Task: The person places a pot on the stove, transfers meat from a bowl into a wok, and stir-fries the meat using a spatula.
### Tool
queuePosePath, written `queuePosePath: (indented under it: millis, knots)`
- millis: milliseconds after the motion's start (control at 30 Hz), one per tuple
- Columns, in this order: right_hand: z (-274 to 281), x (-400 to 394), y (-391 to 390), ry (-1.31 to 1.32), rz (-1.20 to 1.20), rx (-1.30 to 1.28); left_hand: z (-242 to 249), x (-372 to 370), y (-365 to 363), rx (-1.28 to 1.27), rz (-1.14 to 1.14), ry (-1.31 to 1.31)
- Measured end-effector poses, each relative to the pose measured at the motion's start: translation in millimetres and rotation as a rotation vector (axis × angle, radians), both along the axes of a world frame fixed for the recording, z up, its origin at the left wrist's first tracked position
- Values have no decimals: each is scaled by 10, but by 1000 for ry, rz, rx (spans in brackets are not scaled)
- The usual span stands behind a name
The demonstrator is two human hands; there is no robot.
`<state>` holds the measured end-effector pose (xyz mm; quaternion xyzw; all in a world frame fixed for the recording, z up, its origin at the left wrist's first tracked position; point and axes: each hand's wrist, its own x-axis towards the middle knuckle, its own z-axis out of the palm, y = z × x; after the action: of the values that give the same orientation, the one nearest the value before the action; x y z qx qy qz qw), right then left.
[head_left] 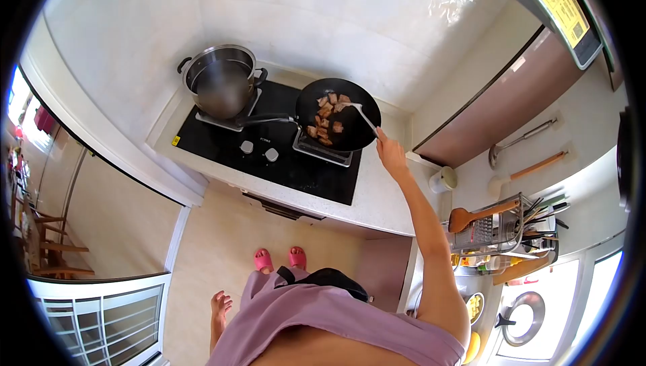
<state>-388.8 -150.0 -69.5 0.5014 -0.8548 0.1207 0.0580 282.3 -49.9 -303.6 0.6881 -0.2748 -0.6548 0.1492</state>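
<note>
My right hand [389, 151] is wrapped round the handle of a metal spatula [364, 118]. The spatula's blade rests among browned chunks of meat [324, 122] in a black wok [350, 93]. This wok sits on the right burner, its long handle pointing left. Low at my left side, my left hand [221, 303] hangs away from the stove with its fingers apart and nothing in it.
A steel pot [225, 90] with two black handles stands on the left burner of the black cooktop [296, 174]. On the right are a white canister [443, 179], a utensil rack [494, 225] and a bowl of yellow pieces [475, 305]. A range hood [558, 3] hangs overhead.
</note>
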Motion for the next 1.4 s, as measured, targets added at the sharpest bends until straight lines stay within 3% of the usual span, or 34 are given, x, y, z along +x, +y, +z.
queuePosePath:
  millis: [67, 200, 300, 400, 467, 533, 600, 700, 833, 900, 1133, 1400]
  knots:
    - [23, -87, -180, -65, 48, -95, -21, 17, 14, -6, -6, -6]
    - [-45, 9, -461, -21, 33, -77, -100, 44, 64, 4, -58, -9]
    - [-116, 59, -499, -32, 167, -15, -150, 51, 132, 20, -63, 1]
    - [261, 41, -216, -41, 197, 35, -50, 22, 192, 47, -25, 35]
    - [515, -4, 52, -5, 266, -4, -153, 35, 191, 147, 175, 135]
    - [816, 24, 280, 32, 339, -46, -160, 13, 205, 88, 96, 91]
    - [1050, 99, 452, -39, 280, 184, -151, 23, 181, 11, -23, 82]
    - [897, 282, 576, -65, 290, 330, -134, -12, 65, 16, -35, 42]
    - [59, 491, 381, -46, 144, 219, -245, 0, -16, -39, 74, 157]
    - [-124, 501, 255, -34, 51, 58, -73, -75, -136, -19, -37, 31]
    - [-83, 239, -191, -60, 16, -133, -209, 77, -82, 17, -41, 23]
    - [-104, 131, -276, -70, 89, 27, -149, 59, 179, -5, -212, -26]
